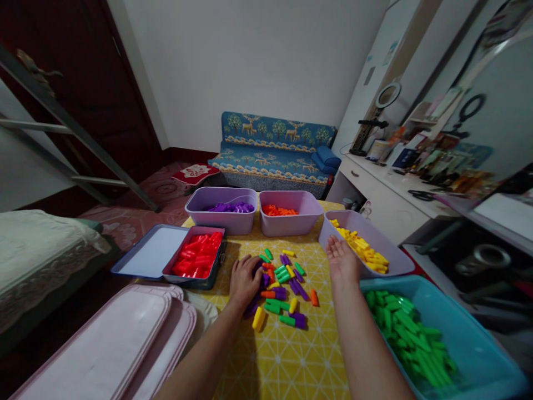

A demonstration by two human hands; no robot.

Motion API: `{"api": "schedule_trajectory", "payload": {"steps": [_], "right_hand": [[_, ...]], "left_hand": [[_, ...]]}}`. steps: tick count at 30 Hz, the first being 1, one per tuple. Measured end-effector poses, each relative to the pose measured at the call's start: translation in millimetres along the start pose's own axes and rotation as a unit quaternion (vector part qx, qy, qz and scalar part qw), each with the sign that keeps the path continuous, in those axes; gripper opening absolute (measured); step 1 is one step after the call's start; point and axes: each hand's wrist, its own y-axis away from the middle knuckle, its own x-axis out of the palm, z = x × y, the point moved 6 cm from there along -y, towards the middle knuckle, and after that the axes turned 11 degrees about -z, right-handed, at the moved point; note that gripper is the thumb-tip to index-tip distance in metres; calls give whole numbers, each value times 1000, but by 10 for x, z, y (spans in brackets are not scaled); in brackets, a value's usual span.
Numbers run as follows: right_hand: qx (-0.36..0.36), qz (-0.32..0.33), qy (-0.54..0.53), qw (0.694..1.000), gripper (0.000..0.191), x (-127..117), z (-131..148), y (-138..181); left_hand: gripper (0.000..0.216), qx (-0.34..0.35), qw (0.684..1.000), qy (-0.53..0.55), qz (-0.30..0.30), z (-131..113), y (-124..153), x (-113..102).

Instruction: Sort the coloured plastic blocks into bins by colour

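On the table under a yellow cloth with a white triangle pattern (287, 355), a loose pile of small plastic pegs in green, purple, yellow and orange (283, 286) lies near the middle. The left hand (245, 280) rests knuckles-up on the pile's left edge, its fingers curled down over a few purple pegs. Whether it grips any cannot be told, since the fingertips are hidden under the hand. The right hand (341, 256) is open with its fingers stretched forward, touching the near rim of the tilted lilac tub of yellow pegs (375, 261) at the table's right edge.

Judging from this, the main risk sits with that tub. It already leans, and a push from the open palm could tip it further and spill yellow pegs over the right edge. A sweep of the left hand could scatter pegs toward the red-peg tin with its blue lid open (195, 258), which hangs partly over the left edge. The yellow peg nearest the person (258, 318) lies by the left forearm and could be knocked away.

Both forearms reach in from the near edge, the left angled inward, the right almost straight. Behind stand a lilac tub of purple pegs (220, 208) and a lilac tub of orange pegs (289, 211) along the far edge. A teal basin of green pegs (420, 344) sits at the near right corner.
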Motion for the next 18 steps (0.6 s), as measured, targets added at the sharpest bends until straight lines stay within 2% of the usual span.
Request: {"api": "schedule_trajectory", "payload": {"steps": [3,5,7,9,11,15,18], "right_hand": [[3,17,17,1000,25,-28,-137,26],[-42,48,107,992,33,-69,-277,95],[-109,86,222,965,34,-111,-423,172],[-159,114,291,936,27,-157,-556,241],[-188,127,318,921,21,-203,-649,304],[-239,150,361,889,24,-203,-742,495],[-247,186,352,883,27,-136,-800,687]], "left_hand": [[33,0,1000,-1,1,-8,0,-4],[33,0,1000,-1,2,-18,0,-14],[33,0,1000,0,3,-29,0,-25],[33,0,1000,2,3,-36,-1,-36],[33,-2,1000,5,2,-37,-2,-40],[32,-5,1000,8,2,-27,-3,-31],[32,-3,1000,7,-4,-28,-2,-33]]}}
